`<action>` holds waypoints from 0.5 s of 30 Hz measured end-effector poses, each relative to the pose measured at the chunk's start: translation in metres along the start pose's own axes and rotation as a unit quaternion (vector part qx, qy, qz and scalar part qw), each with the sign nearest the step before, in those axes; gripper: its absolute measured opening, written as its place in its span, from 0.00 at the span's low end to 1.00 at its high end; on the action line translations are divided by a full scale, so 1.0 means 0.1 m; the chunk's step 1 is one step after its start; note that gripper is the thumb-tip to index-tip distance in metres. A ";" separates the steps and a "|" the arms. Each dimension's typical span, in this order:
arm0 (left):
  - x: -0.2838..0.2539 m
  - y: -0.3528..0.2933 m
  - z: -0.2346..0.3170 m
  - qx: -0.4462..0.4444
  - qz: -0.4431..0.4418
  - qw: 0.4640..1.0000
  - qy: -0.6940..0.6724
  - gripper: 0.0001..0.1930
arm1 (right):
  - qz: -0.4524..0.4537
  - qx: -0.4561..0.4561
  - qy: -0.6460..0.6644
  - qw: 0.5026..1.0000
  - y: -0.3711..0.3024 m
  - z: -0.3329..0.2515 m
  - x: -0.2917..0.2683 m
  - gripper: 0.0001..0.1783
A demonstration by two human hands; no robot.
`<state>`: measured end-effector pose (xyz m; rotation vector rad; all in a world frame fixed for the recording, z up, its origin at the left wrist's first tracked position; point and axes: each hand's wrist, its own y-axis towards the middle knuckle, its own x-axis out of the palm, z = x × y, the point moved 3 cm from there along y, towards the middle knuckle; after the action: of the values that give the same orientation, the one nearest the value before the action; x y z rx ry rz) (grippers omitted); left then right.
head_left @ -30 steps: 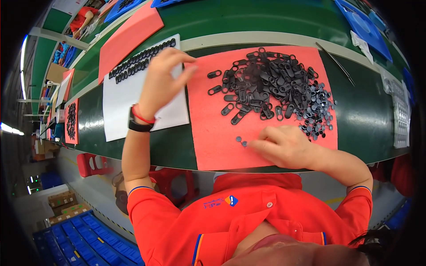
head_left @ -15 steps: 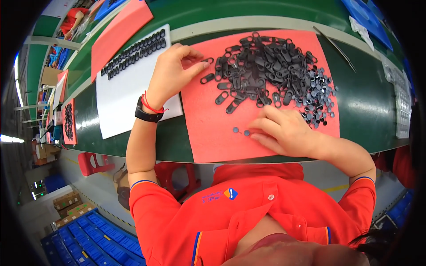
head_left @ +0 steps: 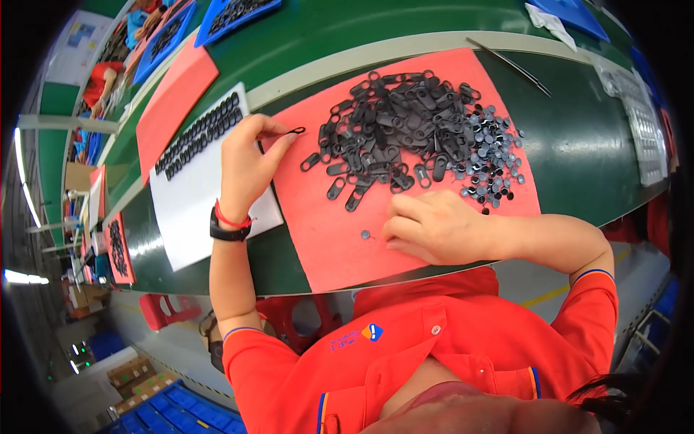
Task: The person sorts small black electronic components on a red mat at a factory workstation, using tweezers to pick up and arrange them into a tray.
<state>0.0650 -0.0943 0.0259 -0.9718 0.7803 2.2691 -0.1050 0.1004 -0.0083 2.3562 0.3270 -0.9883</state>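
Observation:
My left hand (head_left: 251,160) pinches a small black oval part with a hole in its end (head_left: 297,131), over the left edge of the pink mat (head_left: 318,253). My right hand (head_left: 437,228) rests low on the mat with its fingers drawn together; whatever is between the fingertips is hidden. A loose small grey disc (head_left: 365,234) lies just left of those fingertips. Above my right hand is a heap of black oval parts (head_left: 394,123), and several grey and black discs (head_left: 491,152) are piled against its right side.
Left of the mat, a white foam sheet (head_left: 195,217) carries rows of black parts (head_left: 199,137). Metal tweezers (head_left: 510,66) lie at the mat's far right corner. Clear plastic trays (head_left: 632,119) sit at the right. Blue trays (head_left: 235,18) stand at the back left, with another person's red sleeve (head_left: 101,79) beyond.
My left hand has drawn the black part away from the heap. Two loose discs lay by my right fingertips before; only one shows now. The whole view has shifted and tilted.

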 end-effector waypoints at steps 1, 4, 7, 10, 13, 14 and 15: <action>-0.04 0.00 0.05 0.035 0.053 0.998 0.030 0.07 | 0.010 0.004 -0.005 1.000 -0.02 0.01 -0.01 0.09; -0.04 -0.04 0.25 0.020 0.110 0.990 -0.087 0.05 | -0.016 -0.055 0.005 0.998 -0.09 -0.01 -0.01 0.08; 0.18 -0.18 0.56 -0.050 -0.012 0.942 -0.333 0.07 | 0.070 -0.127 -0.024 0.989 -0.12 -0.06 -0.04 0.12; 0.48 -0.31 0.81 -0.150 -0.112 0.882 -0.433 0.09 | 0.130 -0.162 -0.011 0.978 -0.10 -0.09 -0.19 0.15; 0.61 -0.39 0.88 -0.168 -0.163 0.850 -0.472 0.09 | 0.133 -0.147 -0.016 0.980 -0.11 -0.08 -0.33 0.12; 0.63 -0.41 0.86 -0.182 -0.173 0.841 -0.479 0.09 | 0.131 -0.146 -0.017 0.980 -0.11 -0.06 -0.33 0.12; 0.65 -0.43 0.84 -0.196 -0.184 0.832 -0.485 0.09 | 0.166 -0.128 0.006 0.978 -0.09 -0.03 -0.33 0.11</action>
<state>0.0177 0.0091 0.0114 0.0039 -0.3039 2.1826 -0.1300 0.1094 0.0131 2.0952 0.0552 -0.7264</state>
